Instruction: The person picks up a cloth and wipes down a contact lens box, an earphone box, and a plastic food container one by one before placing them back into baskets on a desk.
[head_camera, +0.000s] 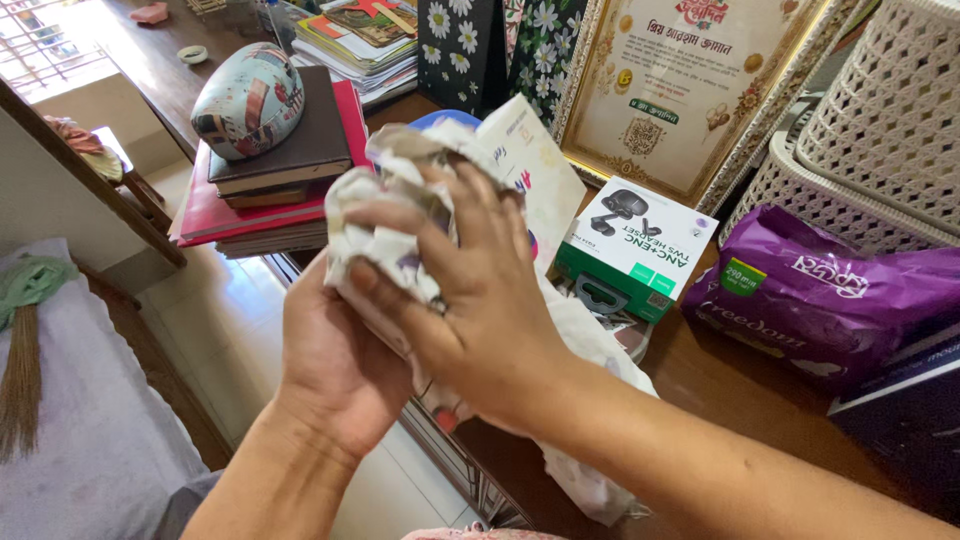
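Note:
A crumpled wad of white printed paper (392, 215) is held between both my hands above the edge of a brown wooden table (720, 385). My left hand (335, 360) cups it from below. My right hand (470, 300) presses over its top with fingers wrapped around it. More of the same white paper (590, 350) trails down behind my right wrist, and a flat white flap (535, 165) sticks up behind the wad.
On the table stand a white and green earbud box (630, 250), a purple plastic pack (830, 295), white lattice baskets (880, 120), a gold-framed certificate (680, 80), and stacked books (280, 170) topped by a patterned oval case (248, 100). A broom (25, 340) lies at left.

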